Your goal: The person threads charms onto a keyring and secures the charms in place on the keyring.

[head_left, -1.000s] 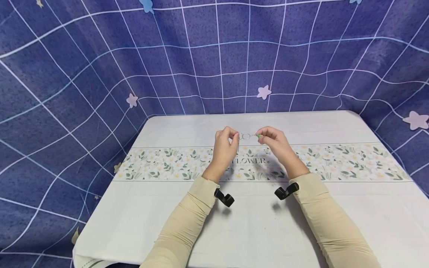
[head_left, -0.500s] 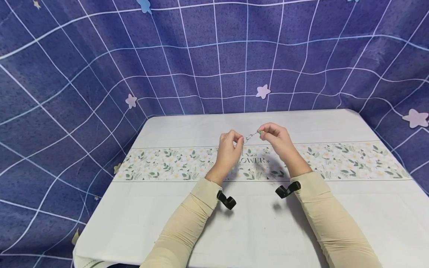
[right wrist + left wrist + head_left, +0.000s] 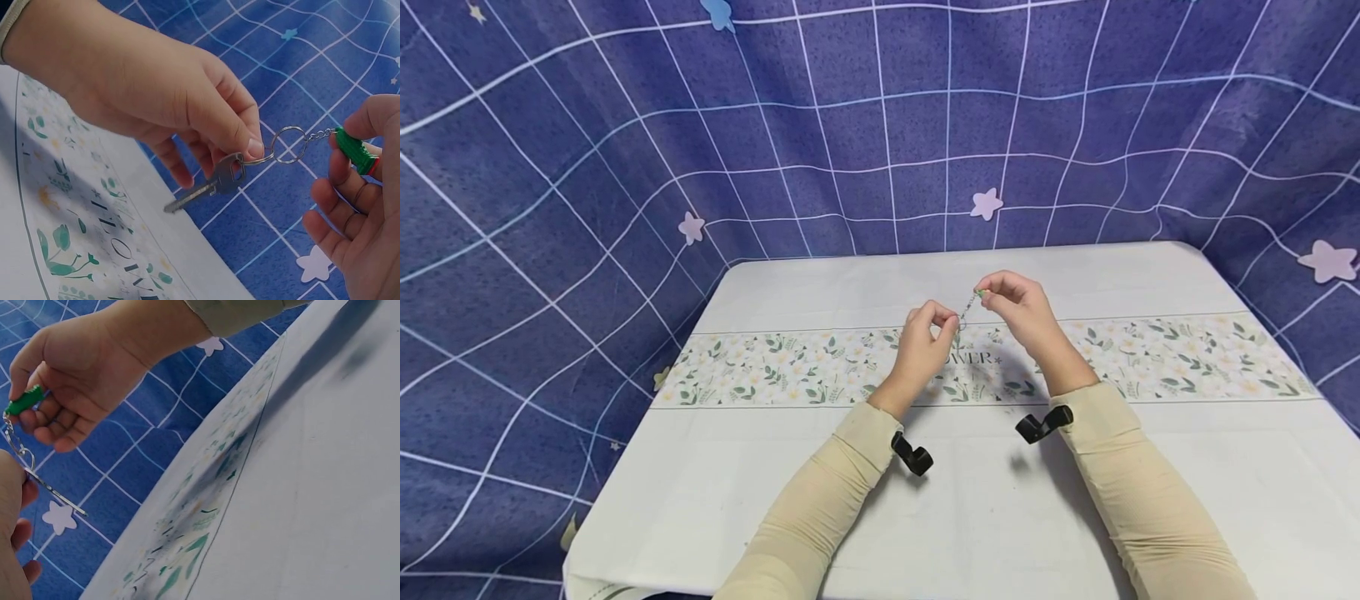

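My left hand (image 3: 922, 343) pinches a small metal ring (image 3: 257, 160) between thumb and finger. From that ring a metal key (image 3: 215, 180) hangs down by the fingers. A larger split ring (image 3: 289, 145) meets the small ring right beside the thumb tip, and a short chain (image 3: 322, 134) runs from it to a green charm (image 3: 356, 152) with a red edge. My right hand (image 3: 1017, 307) pinches this charm between thumb and finger, higher and further right than the left hand in the head view. Both hands are over the table, with the chain stretched between them.
A white tablecloth (image 3: 760, 483) with a floral band (image 3: 760, 367) covers the table. Behind it and at the left hangs a blue curtain (image 3: 842, 133) with a grid and stars. A black wrist mount (image 3: 913, 455) sticks out from the left sleeve, another black mount (image 3: 1043, 425) from the right.
My left hand has moved right and a little nearer to me, closer to the right hand. My right hand has risen slightly. The rings and chain have turned from level to a steep slant.
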{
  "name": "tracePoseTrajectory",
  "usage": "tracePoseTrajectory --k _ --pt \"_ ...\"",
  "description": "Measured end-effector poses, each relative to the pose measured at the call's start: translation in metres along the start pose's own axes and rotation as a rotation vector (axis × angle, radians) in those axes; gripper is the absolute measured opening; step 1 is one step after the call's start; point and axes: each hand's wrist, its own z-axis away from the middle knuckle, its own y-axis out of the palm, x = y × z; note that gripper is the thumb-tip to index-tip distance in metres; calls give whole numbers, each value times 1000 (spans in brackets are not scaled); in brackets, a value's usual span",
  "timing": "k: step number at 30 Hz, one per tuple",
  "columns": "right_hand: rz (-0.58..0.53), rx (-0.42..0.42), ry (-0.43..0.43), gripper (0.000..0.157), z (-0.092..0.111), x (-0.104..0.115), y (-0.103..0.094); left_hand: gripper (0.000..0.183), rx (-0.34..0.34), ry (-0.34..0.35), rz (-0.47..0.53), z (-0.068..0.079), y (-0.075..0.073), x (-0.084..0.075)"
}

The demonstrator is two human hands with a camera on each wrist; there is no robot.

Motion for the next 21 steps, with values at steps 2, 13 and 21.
tracePoseTrajectory --k 2,13,21 --pt "8 2 -7 17 0 0 0 10 5 -9 32 0 2 2" --pt "17 0 -24 16 -1 0 0 10 7 -3 208 1 8 12" --pt "9 0 -32 16 -1 -1 0 12 33 -27 252 1 8 13"
